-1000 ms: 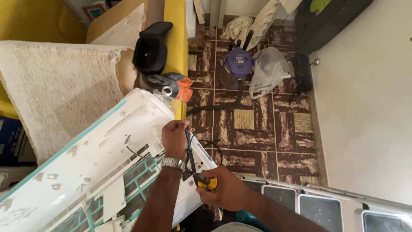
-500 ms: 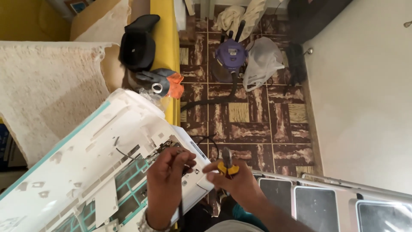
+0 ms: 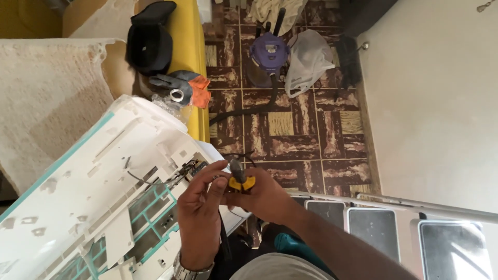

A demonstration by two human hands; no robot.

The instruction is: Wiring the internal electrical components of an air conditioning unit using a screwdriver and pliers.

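And there was the grip: the right hand (image 3: 270,194) was wrapped tight around a screwdriver (image 3: 239,178) with a yellow and black handle, just below the centre of the frame, its dark shaft poking up and to the left. The left hand (image 3: 199,212) sat right against it, fingers (image 3: 210,173) curled in and pinched close at the base of the tool; whether they held anything small of their own could not be told. A metal wristwatch (image 3: 193,270) showed on that left wrist at the bottom edge.

Both hands hovered over the right end of a white air conditioner unit (image 3: 98,202) with teal trim, lying aslant across the lower left of the frame, its casing open there and thin dark wires (image 3: 136,176) showing.

Further out, a step ladder (image 3: 394,218) filled the lower right. Up top, on the patterned brown tile floor (image 3: 311,135), stood a purple vacuum cleaner (image 3: 267,54) with a pale plastic bag (image 3: 308,59) just beside it. A black bag (image 3: 149,41) rested on a yellow couch (image 3: 189,46) in the upper left, grey and orange gloves (image 3: 181,88) near it.
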